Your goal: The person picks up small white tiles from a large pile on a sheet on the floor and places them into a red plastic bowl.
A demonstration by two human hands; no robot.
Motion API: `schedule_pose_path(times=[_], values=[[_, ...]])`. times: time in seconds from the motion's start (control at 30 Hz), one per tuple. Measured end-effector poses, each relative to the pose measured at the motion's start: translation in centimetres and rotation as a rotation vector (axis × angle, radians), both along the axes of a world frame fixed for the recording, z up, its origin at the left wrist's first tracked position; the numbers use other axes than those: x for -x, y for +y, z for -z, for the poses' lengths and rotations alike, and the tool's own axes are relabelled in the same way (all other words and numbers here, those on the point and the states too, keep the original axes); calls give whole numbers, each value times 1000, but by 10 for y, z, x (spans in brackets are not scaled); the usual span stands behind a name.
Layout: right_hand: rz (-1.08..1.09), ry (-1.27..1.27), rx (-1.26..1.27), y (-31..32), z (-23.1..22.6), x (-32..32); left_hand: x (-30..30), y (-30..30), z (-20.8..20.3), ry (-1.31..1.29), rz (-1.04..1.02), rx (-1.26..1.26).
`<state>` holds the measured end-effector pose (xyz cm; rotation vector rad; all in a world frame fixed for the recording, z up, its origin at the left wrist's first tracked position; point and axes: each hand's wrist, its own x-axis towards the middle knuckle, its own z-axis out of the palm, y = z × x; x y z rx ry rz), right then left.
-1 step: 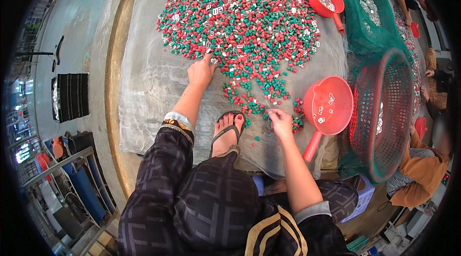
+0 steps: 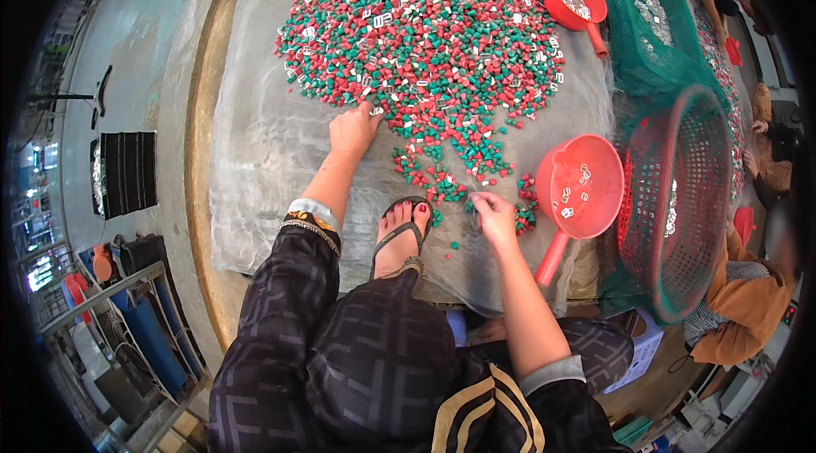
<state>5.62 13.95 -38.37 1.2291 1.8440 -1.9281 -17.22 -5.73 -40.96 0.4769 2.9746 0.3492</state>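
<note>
A broad pile of small red, green and white pieces, mixed with small white frame-shaped buckles, lies on a sheer white netting sheet. At the pile's lower left edge, my left hand has thumb and fingers closed on one small white buckle. My right hand is pinched just below the thin trail of pieces, close to the netting. What its fingertips hold is too small and pale to make out. Right of that hand lies a red long-handled scoop with several buckles inside.
A second red scoop with buckles sits beside the pile. Farther right stand a red perforated basket and a green netted basket. My sandalled foot rests between my hands. Other people sit along the right side.
My left hand has drawn back slightly from the pile's edge, and the white buckle at its fingertips shows more clearly. My right hand has barely moved.
</note>
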Motion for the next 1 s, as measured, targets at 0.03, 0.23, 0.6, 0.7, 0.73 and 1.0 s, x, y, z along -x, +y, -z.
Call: schedule_pose_path(times=[0.03, 0.23, 0.6, 0.7, 0.73, 1.0], values=[[-6, -24, 80, 0, -11, 3, 0, -5, 10, 25, 42, 24], [213, 133, 863, 15, -25, 6, 5, -5, 10, 76, 135, 115], [400, 257, 1031, 13, -29, 10, -58, 43, -37, -724, 93, -783], [408, 219, 1013, 7, -29, 14, -82, 54, -60, -963, 188, -838], [416, 218, 1022, 6, -31, 16, -87, 56, -63, -1020, 194, -820], [395, 263, 973, 6, -32, 13, -97, 67, -83, -793, 508, -497]])
